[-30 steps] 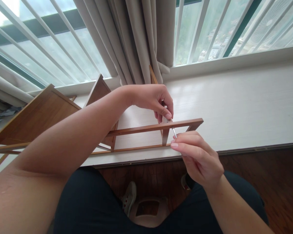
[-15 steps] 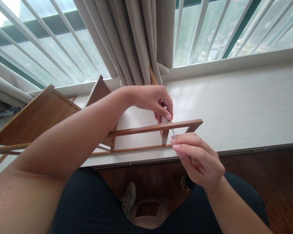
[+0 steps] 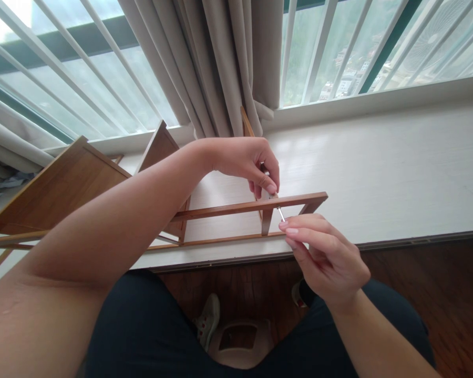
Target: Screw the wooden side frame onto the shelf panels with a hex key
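A slim wooden rail (image 3: 228, 207), part of a brown wooden frame, runs across the middle of the view. My left hand (image 3: 256, 165) is closed just behind the rail, thumb and fingers pinched together. Something small and shiny shows between its fingers, mostly hidden. On the near side of the rail, my right hand (image 3: 327, 257) pinches a thin silver metal rod (image 3: 281, 214) by its lower end. The rod's upper end meets the underside of the rail, close to a short wooden crosspiece (image 3: 267, 221). Whether the rod is a screw or a hex key, I cannot tell.
The frame lies on a white window ledge (image 3: 378, 178), with larger wooden panels (image 3: 59, 184) at the left. Grey curtains (image 3: 205, 63) hang behind. Below the ledge edge are my knees, a shoe (image 3: 208, 320) and a plastic stool (image 3: 260, 341) on the wood floor.
My right hand has shifted slightly right, and the metal rod leans a little more. My left hand and the wooden frame have stayed in place.
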`<state>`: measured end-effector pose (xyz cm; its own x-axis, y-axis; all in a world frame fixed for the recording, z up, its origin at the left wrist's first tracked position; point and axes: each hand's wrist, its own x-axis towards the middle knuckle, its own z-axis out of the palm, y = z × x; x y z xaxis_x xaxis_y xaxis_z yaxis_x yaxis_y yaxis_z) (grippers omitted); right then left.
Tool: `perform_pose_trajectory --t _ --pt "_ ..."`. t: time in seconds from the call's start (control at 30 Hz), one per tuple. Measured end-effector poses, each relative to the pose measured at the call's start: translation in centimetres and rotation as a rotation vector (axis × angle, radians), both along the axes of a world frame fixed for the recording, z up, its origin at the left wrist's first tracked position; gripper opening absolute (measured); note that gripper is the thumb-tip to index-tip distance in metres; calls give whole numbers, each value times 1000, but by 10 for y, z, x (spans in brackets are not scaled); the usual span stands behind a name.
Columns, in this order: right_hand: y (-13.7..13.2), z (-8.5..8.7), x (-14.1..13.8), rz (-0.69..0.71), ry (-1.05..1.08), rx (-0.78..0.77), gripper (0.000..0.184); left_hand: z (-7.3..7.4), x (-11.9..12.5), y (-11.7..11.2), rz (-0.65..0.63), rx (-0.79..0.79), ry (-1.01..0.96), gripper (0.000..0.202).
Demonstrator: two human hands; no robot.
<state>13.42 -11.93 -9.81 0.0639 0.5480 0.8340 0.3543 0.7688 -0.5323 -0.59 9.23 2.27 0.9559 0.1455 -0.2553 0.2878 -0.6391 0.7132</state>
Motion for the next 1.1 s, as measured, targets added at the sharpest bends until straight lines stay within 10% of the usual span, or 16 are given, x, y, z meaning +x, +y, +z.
perform_pose_trajectory --t 1.1 --pt "-1 2 2 -70 -5 -7 39 0 1 -1 -1 17 -11 22"
